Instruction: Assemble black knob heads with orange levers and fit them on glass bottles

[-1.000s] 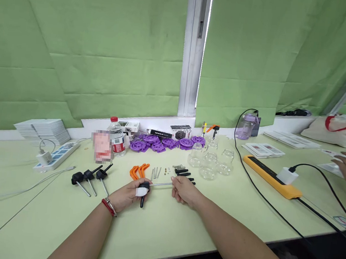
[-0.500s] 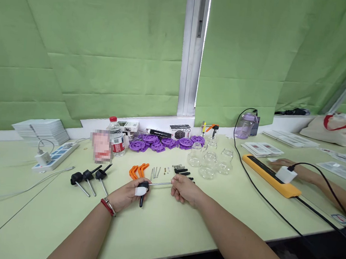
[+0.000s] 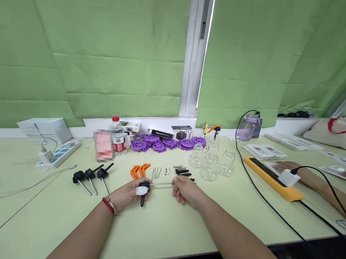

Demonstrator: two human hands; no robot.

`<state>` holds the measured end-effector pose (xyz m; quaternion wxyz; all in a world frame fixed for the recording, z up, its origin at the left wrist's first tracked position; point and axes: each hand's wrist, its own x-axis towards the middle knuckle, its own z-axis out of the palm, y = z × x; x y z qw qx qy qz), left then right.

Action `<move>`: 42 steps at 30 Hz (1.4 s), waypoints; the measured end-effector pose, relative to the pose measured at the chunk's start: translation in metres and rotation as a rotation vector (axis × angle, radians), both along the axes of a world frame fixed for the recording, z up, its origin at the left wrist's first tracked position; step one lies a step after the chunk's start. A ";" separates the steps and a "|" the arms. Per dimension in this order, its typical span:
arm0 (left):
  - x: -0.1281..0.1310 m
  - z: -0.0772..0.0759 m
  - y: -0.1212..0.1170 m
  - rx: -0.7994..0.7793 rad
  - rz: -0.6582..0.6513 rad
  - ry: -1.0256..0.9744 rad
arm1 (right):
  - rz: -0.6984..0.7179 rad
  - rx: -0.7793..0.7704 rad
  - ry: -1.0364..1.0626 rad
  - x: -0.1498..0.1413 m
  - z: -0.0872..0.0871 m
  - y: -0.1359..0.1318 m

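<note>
Between my hands is a black plastic part with a thin metal rod [image 3: 161,183] and a short black handle pointing toward me. My left hand [image 3: 126,195], its thumb wrapped in white tape, is closed around the black head. The fingers of my right hand [image 3: 186,189] pinch the far end of the rod; the tip is hidden. Three similar black parts with rods [image 3: 90,175] lie left of my hands. Just beyond my hands are orange curved pieces [image 3: 140,171], metal pins [image 3: 156,173], small brass-coloured bits [image 3: 166,171], springs [image 3: 179,167] and black rods [image 3: 183,172].
Purple plastic discs [image 3: 159,146] lie at the back, with clear jars [image 3: 208,167] to their right. A drink bottle [image 3: 119,139] stands back left. Power strips [image 3: 60,155] and an orange one [image 3: 271,179] flank the area. Another person's arm [image 3: 312,181] rests at the right.
The view has shifted slightly, so the scene sits a little further right. Both hands keep the same hold on the black part and its rod.
</note>
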<state>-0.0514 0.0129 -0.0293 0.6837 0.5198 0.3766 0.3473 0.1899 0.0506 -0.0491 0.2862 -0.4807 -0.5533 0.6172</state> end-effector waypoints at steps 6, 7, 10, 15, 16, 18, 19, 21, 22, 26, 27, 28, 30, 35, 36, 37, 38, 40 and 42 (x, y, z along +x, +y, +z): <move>-0.001 -0.002 0.001 0.002 -0.005 -0.002 | 0.105 0.031 0.051 0.005 -0.003 0.001; -0.001 -0.003 0.001 0.002 -0.006 -0.001 | 0.106 0.033 0.047 0.005 -0.003 0.001; -0.002 -0.004 0.002 0.004 -0.009 0.001 | 0.093 0.028 0.030 0.004 -0.006 0.002; -0.001 -0.003 0.001 0.013 -0.007 -0.001 | 0.070 0.037 0.010 0.002 -0.010 0.004; -0.001 -0.003 0.001 0.012 -0.005 0.000 | 0.067 0.040 0.007 0.002 -0.010 0.004; 0.000 -0.002 0.000 0.008 0.000 0.004 | 0.059 0.034 0.003 0.001 -0.010 0.004; 0.000 -0.001 0.000 0.006 0.003 0.006 | 0.053 0.027 0.002 0.001 -0.009 0.004; 0.001 0.000 0.000 0.003 0.006 0.008 | 0.042 0.012 0.005 0.001 -0.007 0.003; 0.001 0.000 0.000 0.002 0.004 0.007 | 0.041 0.007 0.010 0.001 -0.006 0.003; 0.001 0.000 0.000 0.004 0.004 0.004 | 0.082 0.023 0.027 0.004 -0.002 0.001; 0.001 0.000 0.000 0.004 0.003 0.003 | 0.092 0.029 0.024 0.004 -0.001 0.000; 0.001 0.000 0.000 0.004 0.003 0.000 | 0.097 0.035 0.020 0.005 -0.001 0.000; 0.001 0.000 0.000 0.004 0.000 -0.006 | 0.099 0.040 0.015 0.005 -0.002 0.000; 0.001 0.000 0.000 0.006 -0.004 -0.006 | 0.097 0.041 0.019 0.003 -0.008 0.002; 0.001 0.000 0.000 0.011 -0.004 -0.003 | 0.093 0.042 0.017 0.003 -0.009 0.003; 0.001 0.001 -0.001 0.014 -0.003 0.001 | 0.091 0.042 0.014 0.003 -0.009 0.003; 0.001 0.001 -0.001 0.017 -0.003 0.004 | 0.089 0.042 0.012 0.003 -0.010 0.003; 0.002 0.002 -0.001 0.016 -0.003 0.007 | 0.085 0.044 0.008 0.003 -0.010 0.004; 0.002 0.002 -0.001 0.010 -0.003 0.008 | 0.081 0.046 0.006 0.002 -0.011 0.004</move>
